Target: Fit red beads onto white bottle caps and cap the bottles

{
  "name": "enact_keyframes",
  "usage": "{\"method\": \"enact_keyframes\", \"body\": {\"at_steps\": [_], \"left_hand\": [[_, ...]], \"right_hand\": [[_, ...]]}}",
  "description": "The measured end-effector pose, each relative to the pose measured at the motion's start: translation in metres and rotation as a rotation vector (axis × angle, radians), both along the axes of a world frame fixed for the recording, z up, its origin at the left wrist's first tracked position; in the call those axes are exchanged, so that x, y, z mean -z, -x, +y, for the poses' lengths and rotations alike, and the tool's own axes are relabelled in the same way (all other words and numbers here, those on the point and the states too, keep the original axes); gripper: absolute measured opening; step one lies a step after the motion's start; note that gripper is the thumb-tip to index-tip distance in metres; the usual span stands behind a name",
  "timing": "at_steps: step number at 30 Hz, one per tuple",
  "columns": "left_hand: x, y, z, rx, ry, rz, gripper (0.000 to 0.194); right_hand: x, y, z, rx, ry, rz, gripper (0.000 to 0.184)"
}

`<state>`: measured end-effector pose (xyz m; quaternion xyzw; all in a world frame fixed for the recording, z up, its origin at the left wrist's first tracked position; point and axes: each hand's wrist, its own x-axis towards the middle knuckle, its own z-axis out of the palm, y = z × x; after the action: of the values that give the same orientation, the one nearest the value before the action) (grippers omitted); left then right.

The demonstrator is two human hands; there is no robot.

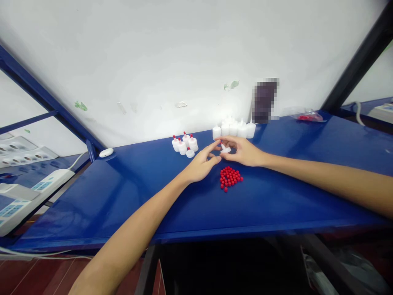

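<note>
In my right hand [245,151] is a small white nozzle lid [226,150] with a red tip cap, gripped low down by the curled fingers and thumb. My left hand [202,163] meets it from the left. Its index fingertip is at the red tip, and the thumb is spread apart below. Just beneath both hands lies a cluster of small red caps [231,177] on the blue table. Left of my left hand stand several white bottles [182,147] with red-tipped nozzles, and a similar white lid [190,153] sits in front of them.
Several white bottles [233,129] stand behind my hands near the wall. A clear bag [308,116] with red contents lies at the back right. A white oval object [106,153] rests at the back left. Power strips [35,196] are beyond the left edge of the blue table [129,196].
</note>
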<state>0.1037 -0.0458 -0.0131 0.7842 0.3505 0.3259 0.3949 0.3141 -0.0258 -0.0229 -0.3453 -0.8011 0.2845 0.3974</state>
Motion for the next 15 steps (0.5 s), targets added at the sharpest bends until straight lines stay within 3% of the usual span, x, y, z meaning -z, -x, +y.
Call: {"method": "enact_keyframes", "body": {"at_steps": [6,11,15], "left_hand": [[0.0033,0.0026,-0.0037,0.062,-0.109,0.067,0.065],[-0.0010,0.0037,-0.0026,0.019,-0.152,0.090,0.045],[-0.0029,0.0027,-0.0033,0.025,-0.126,0.108,0.031]], "right_hand": [[-0.0033,0.0005,0.0012,0.078,-0.005,0.002,0.045],[-0.0043,-0.0007,0.0012,0.136,0.068,0.077,0.037],[-0.0037,-0.0004,0.0012,0.079,0.201,0.158,0.022]]}}
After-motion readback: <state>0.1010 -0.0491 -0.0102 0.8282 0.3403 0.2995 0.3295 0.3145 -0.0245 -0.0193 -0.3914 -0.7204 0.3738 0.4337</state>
